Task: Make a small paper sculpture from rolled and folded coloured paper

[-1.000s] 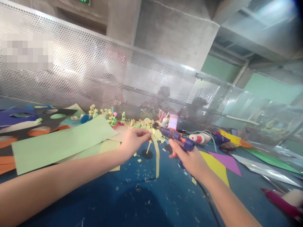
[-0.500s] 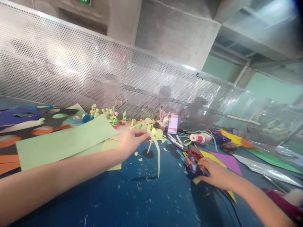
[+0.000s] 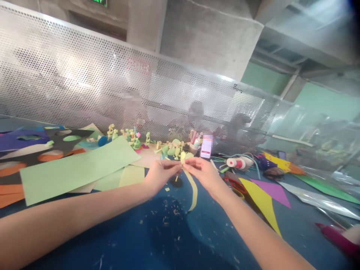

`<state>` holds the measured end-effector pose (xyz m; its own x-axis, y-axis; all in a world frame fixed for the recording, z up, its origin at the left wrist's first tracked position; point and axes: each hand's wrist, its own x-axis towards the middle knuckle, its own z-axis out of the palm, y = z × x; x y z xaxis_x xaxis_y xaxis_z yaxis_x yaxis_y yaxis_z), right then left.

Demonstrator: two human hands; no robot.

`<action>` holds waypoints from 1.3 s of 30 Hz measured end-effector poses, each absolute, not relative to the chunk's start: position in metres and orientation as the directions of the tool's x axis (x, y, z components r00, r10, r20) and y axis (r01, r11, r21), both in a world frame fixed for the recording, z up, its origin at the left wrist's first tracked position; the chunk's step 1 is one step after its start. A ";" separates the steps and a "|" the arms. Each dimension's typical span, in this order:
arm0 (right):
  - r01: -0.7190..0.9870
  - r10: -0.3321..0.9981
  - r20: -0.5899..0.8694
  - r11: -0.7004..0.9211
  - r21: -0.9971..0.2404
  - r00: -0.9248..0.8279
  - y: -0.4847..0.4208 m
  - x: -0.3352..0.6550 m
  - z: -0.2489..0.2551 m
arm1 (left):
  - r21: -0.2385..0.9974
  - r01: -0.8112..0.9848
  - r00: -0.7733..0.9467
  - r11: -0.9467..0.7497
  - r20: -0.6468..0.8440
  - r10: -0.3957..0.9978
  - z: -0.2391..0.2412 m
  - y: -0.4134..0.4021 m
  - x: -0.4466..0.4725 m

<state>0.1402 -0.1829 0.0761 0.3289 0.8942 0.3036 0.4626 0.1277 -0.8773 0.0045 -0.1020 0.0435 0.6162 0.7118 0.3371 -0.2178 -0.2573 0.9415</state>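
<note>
Over the blue table, my left hand (image 3: 161, 174) and my right hand (image 3: 204, 176) meet fingertip to fingertip. Both pinch the upper end of a pale yellow paper strip (image 3: 194, 191), which hangs down in a curve below my right fingers. A small yellow paper piece (image 3: 183, 155) shows just above the fingertips. The tip of a thin yellow stick (image 3: 177, 178) pokes out below my left fingers. My fingers hide the spot where these pieces come together. Beside my right forearm lie red-handled scissors (image 3: 235, 183), partly covered by it.
Light green paper sheets (image 3: 78, 165) lie left. Small green paper figures (image 3: 111, 132) and a phone (image 3: 206, 146) stand behind my hands. To the right are a red-and-white roll (image 3: 235, 163), yellow paper (image 3: 258, 198) and purple paper (image 3: 272, 192). A perforated metal screen (image 3: 98, 75) rises behind.
My right hand has left a dark blue object on the right and moved left to the paper strip, meeting my left hand. My left hand stays nearly in place.
</note>
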 end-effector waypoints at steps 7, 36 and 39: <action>0.650 0.762 0.480 0.104 -0.753 0.435 -0.178 0.192 0.069 | 0.894 0.012 0.528 -0.448 0.374 0.762 0.034 -0.081 0.007; 0.701 0.840 0.483 0.188 -0.688 0.249 -0.166 0.174 0.044 | 0.958 -0.150 0.647 -0.244 0.282 0.708 0.016 -0.076 0.033; 0.698 0.851 0.475 0.199 -0.688 0.226 -0.166 0.176 0.044 | 0.956 -0.155 0.652 -0.250 0.289 0.701 0.016 -0.076 0.033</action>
